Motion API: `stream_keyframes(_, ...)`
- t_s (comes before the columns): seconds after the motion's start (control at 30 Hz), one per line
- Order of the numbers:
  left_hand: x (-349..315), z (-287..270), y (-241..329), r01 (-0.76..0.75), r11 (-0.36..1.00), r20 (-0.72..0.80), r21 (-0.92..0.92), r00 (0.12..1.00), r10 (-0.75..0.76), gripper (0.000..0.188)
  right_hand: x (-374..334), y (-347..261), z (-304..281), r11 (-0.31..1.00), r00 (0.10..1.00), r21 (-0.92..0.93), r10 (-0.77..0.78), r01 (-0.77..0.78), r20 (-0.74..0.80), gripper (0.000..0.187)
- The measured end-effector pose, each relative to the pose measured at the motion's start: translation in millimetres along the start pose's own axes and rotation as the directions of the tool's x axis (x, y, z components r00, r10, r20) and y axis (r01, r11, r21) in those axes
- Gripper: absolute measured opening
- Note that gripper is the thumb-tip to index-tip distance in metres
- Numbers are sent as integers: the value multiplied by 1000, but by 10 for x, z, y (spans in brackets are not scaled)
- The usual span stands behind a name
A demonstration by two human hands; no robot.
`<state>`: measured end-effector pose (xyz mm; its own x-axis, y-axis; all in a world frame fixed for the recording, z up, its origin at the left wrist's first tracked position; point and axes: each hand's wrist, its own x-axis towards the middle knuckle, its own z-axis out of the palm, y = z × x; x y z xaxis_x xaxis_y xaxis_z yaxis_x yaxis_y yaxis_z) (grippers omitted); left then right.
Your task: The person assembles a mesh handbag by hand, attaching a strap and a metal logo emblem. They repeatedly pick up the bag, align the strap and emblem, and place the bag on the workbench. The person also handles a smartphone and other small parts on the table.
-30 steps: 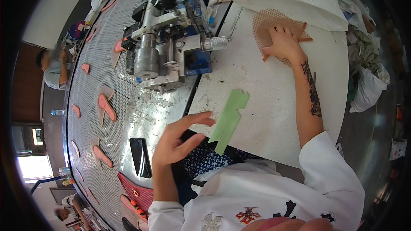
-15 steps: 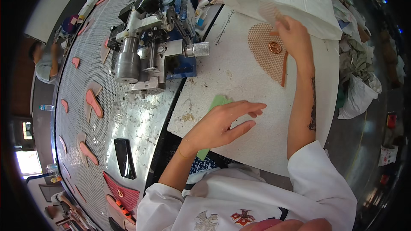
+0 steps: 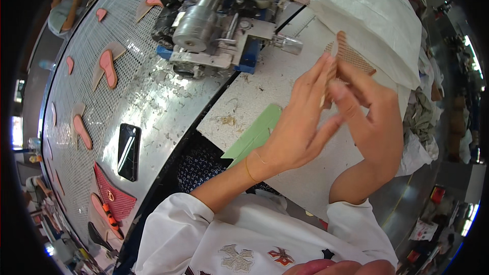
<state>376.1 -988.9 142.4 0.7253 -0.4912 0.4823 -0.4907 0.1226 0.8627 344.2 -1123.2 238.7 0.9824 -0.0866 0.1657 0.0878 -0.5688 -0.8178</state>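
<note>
Both my hands meet at the right of the white work board. Between them stands a thin tan woven piece, seen nearly edge-on. Flat fingers of my left hand press along one side of it. My right hand curls its fingers and thumb around the other side, slightly blurred. Just behind the fingers, a tan mesh piece with brown edging shows in part; the hands cover the rest. A green strip lies on the board beside my left forearm.
A metal machine with a cylinder and knob stands beyond the board's left side. A white sack lies at the far right. On the metal table are a black phone, a red woven piece and several pink insoles.
My right hand has come back toward me with a tan piece, and my left hand has risen to meet it. The whole view has shifted, so the machine appears farther right.
</note>
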Motion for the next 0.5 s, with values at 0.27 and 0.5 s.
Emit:
stream_keyframes(0.27,-249,-248,232,110,939,-282,-326,937,-207,41,30,53,-117,937,966,-289,-234,195,-107,38)
stream_keyframes(0.5,-286,-462,199,208,729,-169,-652,898,-407,45,-10,14,-195,974,960,154,123,-165,252,57)
